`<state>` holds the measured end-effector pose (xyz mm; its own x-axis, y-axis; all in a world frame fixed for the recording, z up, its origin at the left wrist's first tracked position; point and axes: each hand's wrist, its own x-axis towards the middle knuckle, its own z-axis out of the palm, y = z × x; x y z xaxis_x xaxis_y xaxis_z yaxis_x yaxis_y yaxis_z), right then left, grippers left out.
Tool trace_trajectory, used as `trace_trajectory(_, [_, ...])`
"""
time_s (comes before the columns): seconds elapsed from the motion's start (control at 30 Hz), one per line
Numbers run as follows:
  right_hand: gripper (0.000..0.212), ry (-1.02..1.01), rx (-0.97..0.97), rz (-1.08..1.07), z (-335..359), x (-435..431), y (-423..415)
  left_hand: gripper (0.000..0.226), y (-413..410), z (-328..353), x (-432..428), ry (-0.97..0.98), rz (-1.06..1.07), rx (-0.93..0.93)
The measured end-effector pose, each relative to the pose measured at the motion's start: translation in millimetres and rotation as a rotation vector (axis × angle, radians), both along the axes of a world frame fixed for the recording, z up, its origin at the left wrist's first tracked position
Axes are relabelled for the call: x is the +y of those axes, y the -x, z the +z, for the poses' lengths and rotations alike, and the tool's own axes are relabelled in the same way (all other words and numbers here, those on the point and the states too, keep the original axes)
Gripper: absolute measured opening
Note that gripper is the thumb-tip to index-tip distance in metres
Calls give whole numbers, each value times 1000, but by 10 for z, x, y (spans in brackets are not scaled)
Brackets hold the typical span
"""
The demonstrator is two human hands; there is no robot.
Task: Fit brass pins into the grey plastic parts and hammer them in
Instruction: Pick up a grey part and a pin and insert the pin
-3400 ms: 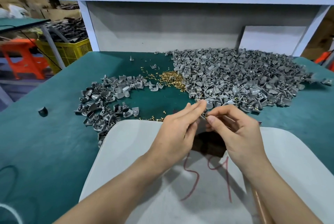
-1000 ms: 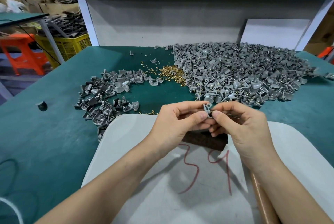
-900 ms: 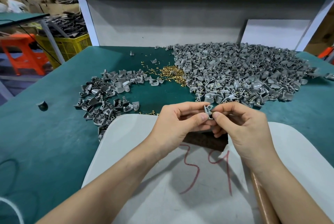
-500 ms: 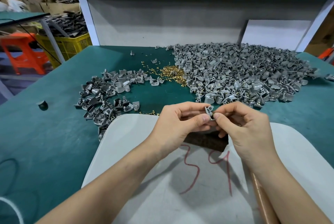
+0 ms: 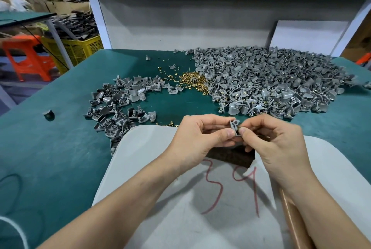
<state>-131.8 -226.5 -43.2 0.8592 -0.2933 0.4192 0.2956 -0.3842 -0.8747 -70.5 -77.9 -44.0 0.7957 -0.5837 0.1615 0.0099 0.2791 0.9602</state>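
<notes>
Both hands meet mid-table: the left hand pinches one grey plastic part between thumb and forefinger, and the right hand pinches it from its 3 o'clock side. I cannot tell whether a pin sits under those fingertips. The part hangs over a dark block on the white board. From the hands, brass pins lie at 11 o'clock, the big grey heap at 1 and a smaller scatter at 10.
</notes>
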Motion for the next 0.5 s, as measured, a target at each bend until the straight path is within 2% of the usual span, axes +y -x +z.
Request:
trace_trajectory(0.33, [21, 18, -34, 36, 3, -11, 16, 21, 18, -4, 5, 49, -31, 21])
trace_trajectory(0.5, [23, -266, -39, 172, 3, 20, 1, 18, 12, 9, 12, 109, -42, 61])
